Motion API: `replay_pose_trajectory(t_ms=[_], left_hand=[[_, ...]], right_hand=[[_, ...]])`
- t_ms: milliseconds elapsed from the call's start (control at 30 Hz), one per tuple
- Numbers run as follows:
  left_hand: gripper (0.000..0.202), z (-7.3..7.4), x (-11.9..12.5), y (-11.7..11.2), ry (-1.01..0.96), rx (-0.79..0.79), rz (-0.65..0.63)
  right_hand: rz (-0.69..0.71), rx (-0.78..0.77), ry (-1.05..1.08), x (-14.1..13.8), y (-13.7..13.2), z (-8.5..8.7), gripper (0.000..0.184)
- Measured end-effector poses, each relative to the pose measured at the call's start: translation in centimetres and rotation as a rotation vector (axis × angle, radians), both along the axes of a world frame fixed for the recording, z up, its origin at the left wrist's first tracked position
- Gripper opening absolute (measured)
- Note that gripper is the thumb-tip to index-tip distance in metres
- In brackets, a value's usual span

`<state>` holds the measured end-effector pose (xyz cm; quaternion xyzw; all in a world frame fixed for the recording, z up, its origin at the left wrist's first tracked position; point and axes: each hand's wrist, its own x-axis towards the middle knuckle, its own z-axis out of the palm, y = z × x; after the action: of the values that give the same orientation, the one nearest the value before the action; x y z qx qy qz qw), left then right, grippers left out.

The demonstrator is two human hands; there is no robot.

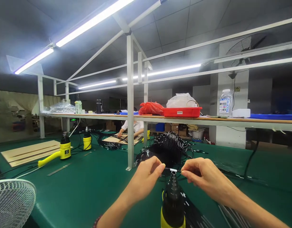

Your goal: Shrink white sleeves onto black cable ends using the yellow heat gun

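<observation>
Between both hands a thin black cable is stretched level, with a short white sleeve (173,170) at its middle. My left hand (149,172) pinches the cable on the left side, thumb against fingers. On the other side my right hand (200,172) pinches it the same way. Directly below the white sleeve stands a yellow and black heat gun (174,196), upright, its nozzle tip close under the sleeve; whether they touch I cannot tell. A bundle of black cables with white marks (195,212) lies on the green table beside the heat gun.
A large heap of black cables (168,145) lies behind my hands, near a white post (130,104). Two more yellow heat guns (65,150) stand at left, by wooden boards (32,152). A fan (13,202) is front left. Across the table a person (136,126) handles cables.
</observation>
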<state>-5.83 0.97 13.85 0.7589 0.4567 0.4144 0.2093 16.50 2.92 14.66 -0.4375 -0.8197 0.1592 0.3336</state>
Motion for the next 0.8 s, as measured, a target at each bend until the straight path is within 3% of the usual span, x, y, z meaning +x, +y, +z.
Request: replay_pose_trajectory(t_ms=[167,633,800], left_hand=[[0.053,-0.4,0.0,0.6,0.084,-0.020,0.014],[0.023,-0.5,0.3,0.6,-0.054,-0.001,0.013],[0.017,-0.3,0.3,0.4,-0.071,-0.006,-0.006]], right_hand=[[-0.015,0.035,-0.013,-0.1,-0.3,0.2,0.025],[-0.025,-0.003,0.016,0.1,-0.1,0.5,0.019],[-0.015,0.013,-0.068,0.2,-0.6,1.1,0.031]])
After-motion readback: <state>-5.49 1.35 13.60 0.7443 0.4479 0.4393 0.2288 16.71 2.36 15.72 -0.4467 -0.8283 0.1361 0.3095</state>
